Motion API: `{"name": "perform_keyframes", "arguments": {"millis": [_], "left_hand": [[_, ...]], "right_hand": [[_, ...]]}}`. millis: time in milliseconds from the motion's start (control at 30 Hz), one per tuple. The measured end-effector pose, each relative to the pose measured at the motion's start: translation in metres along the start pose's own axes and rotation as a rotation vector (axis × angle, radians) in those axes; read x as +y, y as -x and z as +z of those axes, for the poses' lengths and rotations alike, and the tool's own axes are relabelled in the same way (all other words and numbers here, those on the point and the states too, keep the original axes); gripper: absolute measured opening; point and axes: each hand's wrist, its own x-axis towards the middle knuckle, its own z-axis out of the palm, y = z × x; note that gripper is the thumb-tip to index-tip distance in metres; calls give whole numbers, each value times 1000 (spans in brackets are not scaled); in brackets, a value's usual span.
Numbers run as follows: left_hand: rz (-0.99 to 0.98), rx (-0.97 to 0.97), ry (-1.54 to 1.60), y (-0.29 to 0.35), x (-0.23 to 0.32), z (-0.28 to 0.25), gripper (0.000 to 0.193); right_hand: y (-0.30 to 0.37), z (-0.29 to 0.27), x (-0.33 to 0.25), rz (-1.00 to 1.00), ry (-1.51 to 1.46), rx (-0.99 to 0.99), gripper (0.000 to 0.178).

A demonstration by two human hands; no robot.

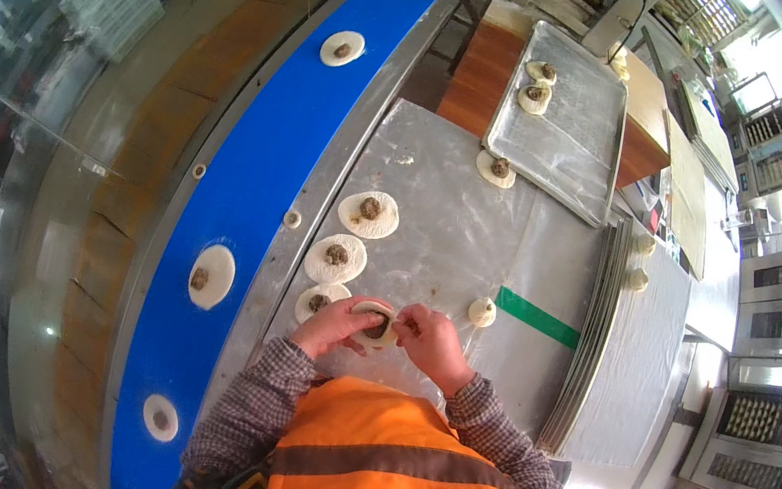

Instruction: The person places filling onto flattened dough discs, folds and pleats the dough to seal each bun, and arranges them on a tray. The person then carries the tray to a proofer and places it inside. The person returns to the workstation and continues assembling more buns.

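A round dough wrapper [375, 324] with dark filling in its middle is held up in front of my orange apron. My left hand [333, 325] cups it from the left, fingers curled under it. At its right edge, my right hand [432, 340] pinches the rim between thumb and fingers. The wrapper's top is still open, and the filling shows. Just left of my left hand lies another filled wrapper [322, 297], partly hidden by that hand. Beyond it on the metal table are a filled wrapper [336, 259] and one more [368, 214]. A closed bun [482, 311] stands right of my right hand.
On the left runs a blue conveyor belt [248, 183] carrying several filled wrappers. A metal tray [571, 120] with two filled wrappers lies at the far right, one wrapper [496, 169] by its near corner. Stacked trays [588, 345] stand right of a green tape strip [538, 317].
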Motion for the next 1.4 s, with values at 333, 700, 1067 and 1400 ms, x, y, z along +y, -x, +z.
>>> {"name": "perform_keyframes", "arguments": {"millis": [333, 700, 1067, 1400], "left_hand": [[-47, 7, -482, -12, 6, 0, 27], [-20, 44, -260, -18, -4, -1, 30], [25, -107, -525, -27, 8, -15, 33], [38, 74, -243, -23, -1, -11, 31]], "right_hand": [[-5, 8, 7, -202, 160, 158, 18], [-4, 8, 6, 26, -72, 95, 11], [-13, 12, 14, -299, 158, 112, 13], [-24, 16, 0, -225, 160, 125, 15]]}}
